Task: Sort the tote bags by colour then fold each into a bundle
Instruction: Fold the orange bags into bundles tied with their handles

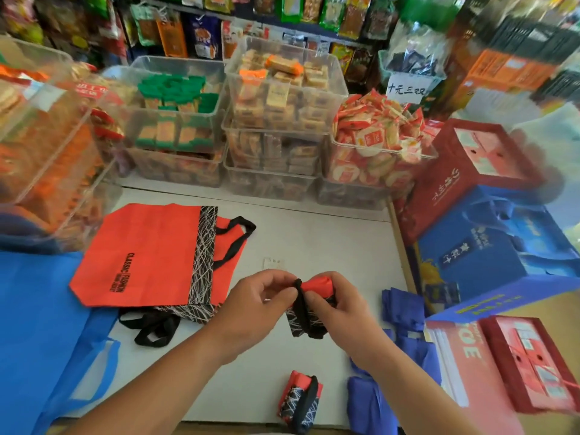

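The white tabletop is hemmed in on three sides. Stacked clear plastic bins of wrapped snacks stand along its far edge. A pale wooden strip runs down its right edge, with a red carton and a blue carton just beyond. A big clear bin of orange packets overhangs the left. The barest stretch lies in the middle, between the flat red non-woven tote bag and the right edge, behind the hands.

Both hands work over the front of that stretch. The left hand pinches the black strap between thumb and curled fingers. The right hand has its fingers curled round the folded red bundle with a black scribble-patterned band, which looks lifted off the surface, and the strap crosses the bundle.

A finished red-and-black bundle lies at the near edge. Folded dark blue bundles sit just right of it and further back along the right edge. A large bright blue tote bag lies flat over the left front corner, just beside the flat red one. Under the flat red tote, a second tote shows only its patterned band and black handles.

The flat red tote reads "CLASSIC | FASHION" in black, and the smaller line beneath is too blurred to read. A white handwritten sign at the back reads "十元三双". A small paper label lies on the tabletop, its writing too small to make out.
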`<state>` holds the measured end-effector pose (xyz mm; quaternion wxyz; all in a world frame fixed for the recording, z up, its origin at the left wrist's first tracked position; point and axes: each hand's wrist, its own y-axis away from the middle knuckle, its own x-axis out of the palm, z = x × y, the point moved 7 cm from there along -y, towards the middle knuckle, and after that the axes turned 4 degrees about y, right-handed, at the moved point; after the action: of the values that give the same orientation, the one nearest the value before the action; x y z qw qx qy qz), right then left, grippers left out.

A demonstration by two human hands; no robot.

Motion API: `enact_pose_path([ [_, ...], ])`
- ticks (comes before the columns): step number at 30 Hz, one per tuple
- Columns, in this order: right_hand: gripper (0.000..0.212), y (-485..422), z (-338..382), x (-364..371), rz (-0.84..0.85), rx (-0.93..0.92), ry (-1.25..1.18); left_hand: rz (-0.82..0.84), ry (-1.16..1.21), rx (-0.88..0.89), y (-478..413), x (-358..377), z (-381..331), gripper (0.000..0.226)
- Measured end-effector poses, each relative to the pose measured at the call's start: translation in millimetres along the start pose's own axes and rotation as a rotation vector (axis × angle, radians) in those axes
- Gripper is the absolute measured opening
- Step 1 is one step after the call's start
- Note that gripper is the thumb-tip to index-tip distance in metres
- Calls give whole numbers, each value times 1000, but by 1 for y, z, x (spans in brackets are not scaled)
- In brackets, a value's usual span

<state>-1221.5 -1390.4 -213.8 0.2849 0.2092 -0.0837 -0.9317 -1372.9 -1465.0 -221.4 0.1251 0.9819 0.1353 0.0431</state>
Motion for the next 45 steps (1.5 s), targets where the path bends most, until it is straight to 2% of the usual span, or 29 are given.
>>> enact_pose_path([
  [7,6,5,-16,15,6,50,-22,-53,76,-1,-3,8,15,26],
  [10,7,2,-33,15,-33,153,-144,-72,127,-75,-3,11,37,32],
  [14,12,6,-69,27,10,317,-293,-48,14,-189,3,25,74,20],
  [18,15,10,-95,31,20,426,-405,-99,-30,-215,-2,40,98,17],
  [21,16,7,-120,22,24,436,-279,-107,-55,-261,-11,53,123,15],
  [23,25,14,-150,15,-25,470,-52,-147,-87,-286,-17,56,146,15],
  [25,44,29,-188,14,-65,532,208,-209,-110,-329,-22,55,168,15],
  [26,55,38,-207,20,-22,576,294,-220,-122,-359,-24,55,179,14],
  [29,85,61,-249,45,122,683,324,-203,-203,-435,-34,56,208,16],
  [33,94,56,-262,58,84,595,283,-188,-306,-509,-29,50,224,44],
  [36,95,47,-255,55,85,551,294,-165,-246,-509,-23,48,228,34],
  [40,90,43,-223,35,58,533,438,-133,-296,-539,-12,39,225,50],
  [43,71,29,-163,36,-101,276,550,-160,-362,-473,-2,-1,209,44],
  [45,60,7,-125,67,-68,126,571,-219,-416,-392,2,-45,192,38],
])
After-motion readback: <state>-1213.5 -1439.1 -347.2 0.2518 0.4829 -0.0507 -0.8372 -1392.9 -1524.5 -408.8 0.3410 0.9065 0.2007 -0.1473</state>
